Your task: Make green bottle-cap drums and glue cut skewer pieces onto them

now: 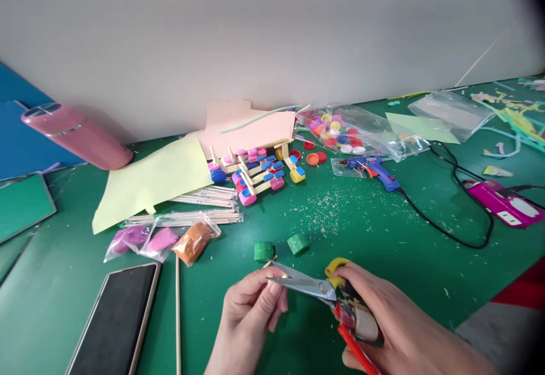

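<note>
My right hand (383, 312) grips a pair of scissors (313, 287) with one yellow and one red handle, the blades parted and pointing left. A beige rounded piece (366, 325) shows by the handles under my right fingers; what it is I cannot tell. My left hand (255, 301) is closed in a pinch at the blade tips, on a thin pale wooden stick (268, 263) of which only small bits show. Just beyond the blades stand two green bottle caps (264, 251), one of them (298, 244) tilted.
Small cap-and-stick models (259, 173) lie beyond, near a bag of colourful caps (340, 131). A blue glue gun (374, 171) trails a black cord at right. Left are a phone (114, 318), a long stick (178, 318), bagged clay (193, 241) and a pink bottle (80, 137).
</note>
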A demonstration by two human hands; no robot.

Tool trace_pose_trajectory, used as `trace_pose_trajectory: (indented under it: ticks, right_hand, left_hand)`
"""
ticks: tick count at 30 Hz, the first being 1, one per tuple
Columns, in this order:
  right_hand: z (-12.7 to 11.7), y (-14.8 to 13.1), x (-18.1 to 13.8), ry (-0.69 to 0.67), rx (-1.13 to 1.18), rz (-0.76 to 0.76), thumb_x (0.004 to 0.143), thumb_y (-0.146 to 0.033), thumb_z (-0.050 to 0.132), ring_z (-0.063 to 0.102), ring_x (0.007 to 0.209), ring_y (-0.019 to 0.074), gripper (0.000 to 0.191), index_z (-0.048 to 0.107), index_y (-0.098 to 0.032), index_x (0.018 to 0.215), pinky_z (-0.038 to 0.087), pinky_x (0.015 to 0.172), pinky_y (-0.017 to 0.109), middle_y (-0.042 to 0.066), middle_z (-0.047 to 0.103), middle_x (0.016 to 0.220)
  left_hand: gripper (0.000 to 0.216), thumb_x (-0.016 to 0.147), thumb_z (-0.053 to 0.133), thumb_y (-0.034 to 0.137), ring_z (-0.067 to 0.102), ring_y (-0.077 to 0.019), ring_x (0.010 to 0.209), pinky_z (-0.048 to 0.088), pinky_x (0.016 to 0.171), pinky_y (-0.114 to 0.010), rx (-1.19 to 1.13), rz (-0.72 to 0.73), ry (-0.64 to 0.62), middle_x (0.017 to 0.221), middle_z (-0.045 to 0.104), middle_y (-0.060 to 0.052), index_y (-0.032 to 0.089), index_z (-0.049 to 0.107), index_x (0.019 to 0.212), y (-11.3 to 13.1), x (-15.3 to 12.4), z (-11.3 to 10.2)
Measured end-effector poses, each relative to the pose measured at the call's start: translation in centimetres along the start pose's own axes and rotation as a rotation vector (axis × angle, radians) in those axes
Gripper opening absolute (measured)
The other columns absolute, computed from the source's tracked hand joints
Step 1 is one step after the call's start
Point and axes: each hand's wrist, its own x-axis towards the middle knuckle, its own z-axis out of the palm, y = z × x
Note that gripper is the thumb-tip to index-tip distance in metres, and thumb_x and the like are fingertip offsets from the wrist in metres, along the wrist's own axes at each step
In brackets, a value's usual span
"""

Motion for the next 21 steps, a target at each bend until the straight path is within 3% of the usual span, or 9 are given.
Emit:
trace_pose_trajectory:
  ticks: [10, 16, 21]
  right_hand:
    - [-0.2, -0.4, -0.1, -0.051, 0.019, 0.020, 0.061, -0.014, 0.061, 0.054, 0.065, 0.0154, 0.035, 0.045, -0.023, 0.090, 0.042, 0.061, 0.025, -0.002, 0.055, 0.080]
    - [-0.3, -0.7, -0.2, -0.072, -0.021, 0.047, 0.065, -0.019, 0.061, 0.054, 0.058, 0.0159, 0.025, 0.045, -0.023, 0.084, 0.039, 0.054, 0.025, -0.003, 0.054, 0.067]
    - [0.7, 0.7, -0.4, -0.045, -0.105, 0.025, 0.064, -0.027, 0.066, 0.057, 0.061, 0.0188, 0.036, 0.043, -0.023, 0.090, 0.039, 0.056, 0.026, -0.003, 0.058, 0.066]
  left_hand:
    - [0.016, 0.073, 0.068, 0.035, 0.036, -0.0056, 0.043, 0.023, 0.039, -0.018, 0.007, 0.013, -0.032, 0.052, 0.051, 0.002, 0.019, 0.068, 0.076, -0.3, -0.1, -0.2]
    - [0.016, 0.072, 0.069, 0.035, 0.036, -0.0058, 0.043, 0.022, 0.039, -0.018, -0.010, -0.017, -0.074, 0.050, 0.049, 0.002, 0.019, 0.068, 0.074, -0.3, -0.2, -0.3]
    - [0.019, 0.069, 0.071, 0.037, 0.035, -0.0054, 0.041, 0.021, 0.040, -0.018, -0.066, -0.055, -0.076, 0.047, 0.048, 0.003, 0.019, 0.068, 0.071, 0.0, -0.3, 0.3]
